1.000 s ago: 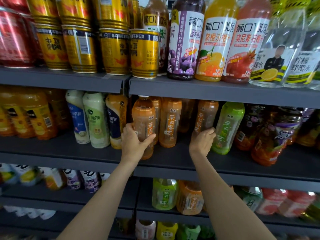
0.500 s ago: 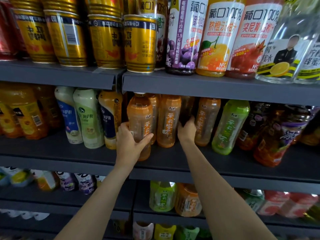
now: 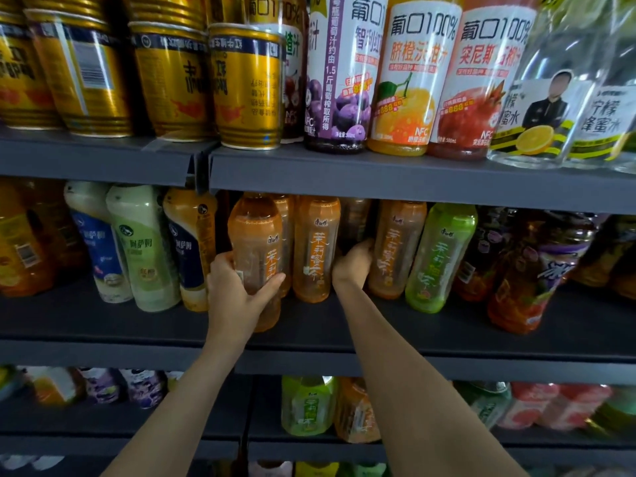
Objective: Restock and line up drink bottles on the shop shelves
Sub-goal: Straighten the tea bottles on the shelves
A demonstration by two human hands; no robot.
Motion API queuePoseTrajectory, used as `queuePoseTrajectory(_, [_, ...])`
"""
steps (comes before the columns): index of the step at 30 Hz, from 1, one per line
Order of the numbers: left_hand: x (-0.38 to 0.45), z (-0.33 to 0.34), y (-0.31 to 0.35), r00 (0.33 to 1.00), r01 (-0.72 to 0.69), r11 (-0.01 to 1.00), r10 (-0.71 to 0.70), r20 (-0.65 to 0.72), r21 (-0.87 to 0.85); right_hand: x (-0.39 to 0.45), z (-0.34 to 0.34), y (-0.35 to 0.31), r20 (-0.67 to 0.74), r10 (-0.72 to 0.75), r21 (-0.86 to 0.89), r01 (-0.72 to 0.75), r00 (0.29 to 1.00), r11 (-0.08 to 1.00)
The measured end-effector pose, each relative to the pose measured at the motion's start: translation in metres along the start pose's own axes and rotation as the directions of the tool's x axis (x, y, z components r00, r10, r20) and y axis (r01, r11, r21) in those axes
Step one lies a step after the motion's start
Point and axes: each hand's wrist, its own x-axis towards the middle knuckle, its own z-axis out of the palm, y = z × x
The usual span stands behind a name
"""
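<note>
On the middle shelf point(image 3: 395, 325) stands a row of orange tea bottles. My left hand point(image 3: 237, 290) grips the front orange tea bottle point(image 3: 256, 249) near its lower half, thumb on its right side. A second orange bottle point(image 3: 315, 247) stands just right of it. My right hand point(image 3: 352, 265) reaches into the gap behind, fingers curled around a darker bottle point(image 3: 354, 218) set further back; its fingertips are hidden. A third orange bottle point(image 3: 399, 247) and a green tea bottle point(image 3: 438, 256) stand to the right.
Milk-drink bottles point(image 3: 144, 246) stand left of my left hand. Dark fruit-tea bottles point(image 3: 530, 270) fill the right of the shelf. Gold cans point(image 3: 246, 87) and big juice bottles point(image 3: 409, 80) sit on the shelf above, close over the bottle tops. More drinks line the shelf below.
My right hand has moved left from the third orange bottle into the gap behind the row. My left hand keeps its grip on the front bottle. The view has come closer.
</note>
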Motion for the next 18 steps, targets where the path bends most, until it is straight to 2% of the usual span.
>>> queuePoseTrajectory(6, [0.000, 0.001, 0.003, 1.000, 0.003, 1.000, -0.003, -0.011, 0.000, -0.010, -0.005, 0.002, 0.010, -0.034, -0.034, 0.035, 0.999, 0.999])
queuePoseTrajectory(11, [0.001, 0.001, 0.004, 1.000, 0.025, 1.000, -0.025, -0.003, -0.004, -0.013, -0.012, 0.010, 0.200, 0.001, 0.082, -0.018, 0.980, 0.996])
queuePoseTrajectory(14, [0.001, 0.002, 0.004, 1.000, 0.015, 1.000, -0.015, -0.012, 0.008, -0.019, -0.016, 0.016, 0.185, 0.004, 0.123, -0.027, 0.983, 0.992])
queuePoseTrajectory(18, [0.001, 0.001, 0.004, 1.000, 0.019, 1.000, -0.019, -0.012, 0.012, -0.027, -0.011, 0.014, 0.115, -0.057, 0.050, 0.052, 0.992, 0.997])
